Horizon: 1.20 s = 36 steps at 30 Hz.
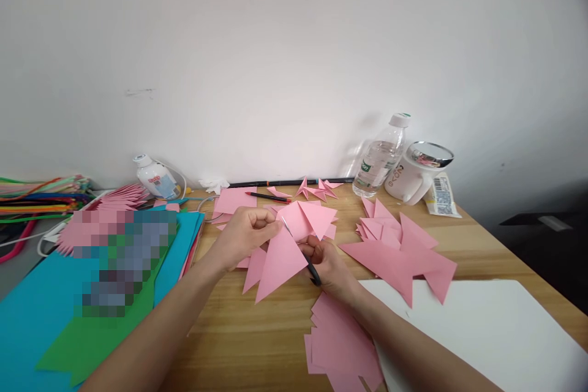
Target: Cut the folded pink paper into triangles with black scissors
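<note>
A piece of pink paper (281,260) hangs above the table, its top edge pinched by my left hand (248,234). My right hand (328,262) is closed around the black handles of a pair of scissors (313,272). The metal blades point up and left along the paper, close to my left fingertips. Whether the blades are apart is too small to tell. More cut pink paper pieces (303,220) lie behind and beneath the held one.
Pink cutouts (404,257) and a white board (478,324) lie right; a water bottle (379,159) and mug (420,174) stand behind. Pink sheets (342,343) lie in front. Blue paper (41,318), green paper (110,343) and a white bottle (156,179) are left. A pencil (269,197) lies behind.
</note>
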Each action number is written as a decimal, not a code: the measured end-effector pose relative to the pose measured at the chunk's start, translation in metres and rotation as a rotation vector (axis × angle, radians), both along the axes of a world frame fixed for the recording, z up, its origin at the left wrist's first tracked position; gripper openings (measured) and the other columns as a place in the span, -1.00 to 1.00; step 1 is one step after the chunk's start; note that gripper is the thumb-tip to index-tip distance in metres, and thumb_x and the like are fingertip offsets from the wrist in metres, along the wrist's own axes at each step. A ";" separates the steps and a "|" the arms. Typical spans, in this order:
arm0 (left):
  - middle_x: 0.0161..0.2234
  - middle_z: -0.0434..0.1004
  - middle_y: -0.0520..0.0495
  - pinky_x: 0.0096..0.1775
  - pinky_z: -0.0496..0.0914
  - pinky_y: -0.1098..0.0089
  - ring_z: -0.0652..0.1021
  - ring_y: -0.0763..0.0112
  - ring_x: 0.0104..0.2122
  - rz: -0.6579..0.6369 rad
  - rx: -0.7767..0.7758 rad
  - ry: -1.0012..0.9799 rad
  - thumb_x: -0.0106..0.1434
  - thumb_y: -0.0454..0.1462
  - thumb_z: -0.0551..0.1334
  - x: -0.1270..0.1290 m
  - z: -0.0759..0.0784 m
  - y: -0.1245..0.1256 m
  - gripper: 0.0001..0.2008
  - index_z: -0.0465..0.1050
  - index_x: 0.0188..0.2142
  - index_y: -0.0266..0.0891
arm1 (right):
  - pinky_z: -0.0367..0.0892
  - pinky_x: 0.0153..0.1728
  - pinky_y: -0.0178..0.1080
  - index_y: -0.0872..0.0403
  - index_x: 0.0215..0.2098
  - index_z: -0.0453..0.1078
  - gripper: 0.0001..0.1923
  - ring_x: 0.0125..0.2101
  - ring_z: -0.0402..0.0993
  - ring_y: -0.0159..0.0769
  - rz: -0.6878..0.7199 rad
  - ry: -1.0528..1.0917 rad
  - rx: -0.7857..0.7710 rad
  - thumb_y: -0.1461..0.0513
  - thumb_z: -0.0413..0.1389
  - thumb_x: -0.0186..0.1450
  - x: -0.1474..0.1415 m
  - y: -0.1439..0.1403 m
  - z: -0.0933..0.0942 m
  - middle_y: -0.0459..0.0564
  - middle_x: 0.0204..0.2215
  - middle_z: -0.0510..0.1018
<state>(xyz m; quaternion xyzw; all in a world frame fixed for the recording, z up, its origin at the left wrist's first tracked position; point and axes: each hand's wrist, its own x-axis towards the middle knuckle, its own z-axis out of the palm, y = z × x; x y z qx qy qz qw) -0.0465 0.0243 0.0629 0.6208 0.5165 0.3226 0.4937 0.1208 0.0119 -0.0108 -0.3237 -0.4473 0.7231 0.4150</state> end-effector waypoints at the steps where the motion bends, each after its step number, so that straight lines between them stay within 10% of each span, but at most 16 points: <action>1: -0.61 0.08 0.11 -0.54 0.20 0.53 0.21 0.59 -0.60 -0.006 -0.006 0.003 0.11 -0.21 0.13 0.000 0.000 0.000 -0.74 0.21 -0.64 -0.29 | 0.29 -0.44 -0.34 0.07 -0.46 0.26 -0.65 -0.45 0.45 -0.29 -0.013 0.012 0.010 0.37 0.25 -0.20 -0.001 0.000 0.000 -0.11 -0.50 0.55; 36: -0.60 0.12 0.12 -0.53 0.21 0.54 0.23 0.60 -0.59 -0.029 -0.037 0.004 0.12 -0.22 0.12 0.000 0.003 0.000 -0.75 0.21 -0.62 -0.29 | -0.02 -0.65 -0.46 0.12 -0.47 0.22 -0.76 -0.68 0.07 -0.57 0.031 -0.009 -0.011 0.39 0.11 -0.15 -0.001 0.001 0.002 -0.29 -0.73 0.31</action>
